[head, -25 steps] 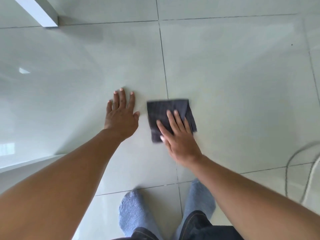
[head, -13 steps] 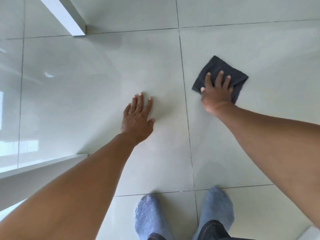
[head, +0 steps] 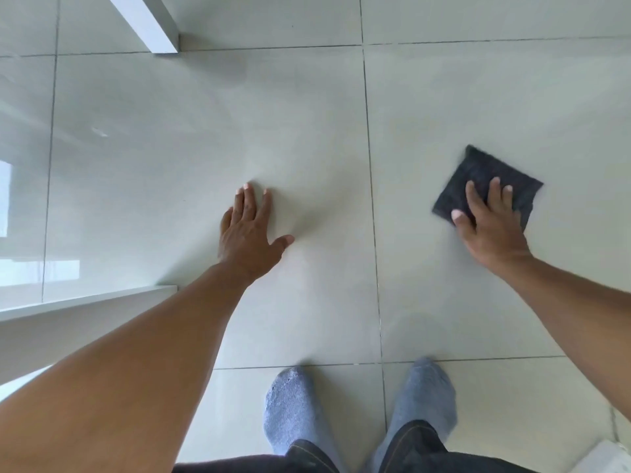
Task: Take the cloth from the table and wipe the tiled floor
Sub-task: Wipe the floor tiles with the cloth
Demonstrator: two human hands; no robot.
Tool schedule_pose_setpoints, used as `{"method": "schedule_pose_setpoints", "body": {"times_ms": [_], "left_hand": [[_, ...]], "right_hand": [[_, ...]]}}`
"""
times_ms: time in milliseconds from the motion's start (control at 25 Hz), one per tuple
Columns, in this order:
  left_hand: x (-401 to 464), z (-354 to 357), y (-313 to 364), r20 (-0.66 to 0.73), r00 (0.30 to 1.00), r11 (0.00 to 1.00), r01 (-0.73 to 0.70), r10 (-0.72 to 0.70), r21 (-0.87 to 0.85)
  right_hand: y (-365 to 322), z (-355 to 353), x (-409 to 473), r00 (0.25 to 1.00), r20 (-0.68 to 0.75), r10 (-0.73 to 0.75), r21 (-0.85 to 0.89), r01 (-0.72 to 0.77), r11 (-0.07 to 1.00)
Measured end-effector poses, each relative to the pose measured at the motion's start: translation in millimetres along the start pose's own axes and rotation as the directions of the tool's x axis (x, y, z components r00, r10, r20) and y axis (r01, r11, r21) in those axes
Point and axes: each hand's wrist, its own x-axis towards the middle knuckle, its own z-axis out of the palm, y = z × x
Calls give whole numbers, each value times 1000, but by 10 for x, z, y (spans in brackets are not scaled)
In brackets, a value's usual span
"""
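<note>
A dark grey folded cloth [head: 485,175] lies flat on the pale tiled floor [head: 461,97], right of a grout line. My right hand [head: 488,227] presses down on its near half with the fingers spread over the fabric. My left hand [head: 251,230] rests palm down on the bare tile to the left of that grout line, fingers apart, holding nothing.
A white table leg [head: 146,23] meets the floor at the upper left. A white ledge [head: 85,302] and a glass pane [head: 27,199] run along the left side. My feet in blue-grey socks [head: 293,411] stand at the bottom. A white object [head: 604,459] shows at the bottom right corner.
My right hand has slid the cloth from beside my left hand across the grout line and out to the right. My left hand has stayed planted on the tile.
</note>
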Motion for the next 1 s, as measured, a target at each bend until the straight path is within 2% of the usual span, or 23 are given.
{"method": "schedule_pose_setpoints", "body": {"times_ms": [40,80,120,200,240,320,400,480,560,680,760,840,880,920,1000], "left_hand": [[-6,-11,0,13,1000,1000,6,-6,5],[-10,-32,-3,32,999,1000,11,-11,8],[-13,-65,-9,60,998,1000,9,-10,13],[2,-141,-55,104,995,999,-9,5,34],[9,-168,-78,121,993,999,-16,11,45],[11,-220,-86,159,987,998,-26,17,51],[4,-244,-83,164,986,999,-25,18,40],[15,-231,-109,158,987,998,-33,24,54],[35,-193,-122,159,987,998,-32,23,54],[53,-169,-94,175,984,998,-28,17,59],[76,-150,-56,187,982,997,-17,2,76],[80,-152,-24,215,977,996,-7,-13,90],[76,-165,-14,226,974,995,-2,-21,101],[76,-174,-4,236,971,994,0,-26,108],[94,-191,-1,244,969,993,0,-29,117]], "right_hand": [[-269,-85,343,990,0,142,74,-141,987],[-582,-123,622,976,-2,217,116,-215,970],[-933,-122,805,980,-10,197,111,-195,975],[-1684,37,882,999,-8,-35,63,36,997],[-2012,182,750,980,14,-197,41,197,980],[-2345,557,205,887,61,-458,1,459,889],[-2149,868,-455,796,76,-601,-39,604,796],[-1603,1002,-870,742,106,-662,-61,669,741],[-963,882,-878,772,116,-625,-97,635,766],[-480,494,-421,911,71,-406,-138,412,901],[-611,328,10,978,18,-208,-76,209,975],[-1016,279,312,999,7,-36,-5,36,999],[-1270,313,379,999,18,-29,-7,29,1000],[-1511,367,377,996,34,-86,-22,87,996],[-1876,539,181,958,61,-279,-59,283,957]]}}
